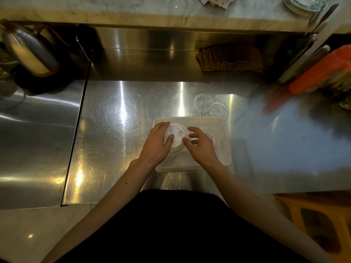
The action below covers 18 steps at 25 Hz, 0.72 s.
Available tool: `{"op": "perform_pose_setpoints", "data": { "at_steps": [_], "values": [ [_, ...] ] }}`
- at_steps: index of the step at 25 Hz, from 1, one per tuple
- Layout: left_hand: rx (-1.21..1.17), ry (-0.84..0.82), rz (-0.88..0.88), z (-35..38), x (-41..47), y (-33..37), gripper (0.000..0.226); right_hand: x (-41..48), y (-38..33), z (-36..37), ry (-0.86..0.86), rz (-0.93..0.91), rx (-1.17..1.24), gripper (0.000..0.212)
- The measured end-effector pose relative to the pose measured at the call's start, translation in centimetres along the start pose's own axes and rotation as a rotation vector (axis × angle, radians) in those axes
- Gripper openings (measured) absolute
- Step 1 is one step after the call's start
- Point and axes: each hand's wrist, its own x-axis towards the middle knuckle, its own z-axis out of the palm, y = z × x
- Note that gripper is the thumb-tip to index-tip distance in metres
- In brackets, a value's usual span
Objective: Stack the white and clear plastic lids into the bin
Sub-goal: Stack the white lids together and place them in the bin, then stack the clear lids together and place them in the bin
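Observation:
A shallow white plastic bin (224, 149) sits on the steel counter in front of me. Inside it, on the left, stands a stack of white lids (177, 132). My left hand (156, 144) grips the stack's left side, thumb on top. My right hand (199, 144) pinches its right edge with fingertips. A pile of clear lids (209, 134) lies in the bin's right half, partly hidden by my right hand. Two clear lids (210, 107) rest on the counter just beyond the bin.
A steel kettle (30, 52) stands at the far left. Brown paper sleeves (229, 57) lean against the back wall. An orange container (321, 71) with utensils lies at the right. Glass dishes (305, 4) sit on the marble ledge above.

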Motion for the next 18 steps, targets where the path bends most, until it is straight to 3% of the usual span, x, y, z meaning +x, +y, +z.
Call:
{"op": "perform_pose_setpoints", "data": {
  "at_steps": [18],
  "values": [
    [0.003,0.051,0.096,0.7,1.4,3.6,0.045,1.0,0.6,-5.1,0.157,-0.086,0.002,0.044]
  ]
}}
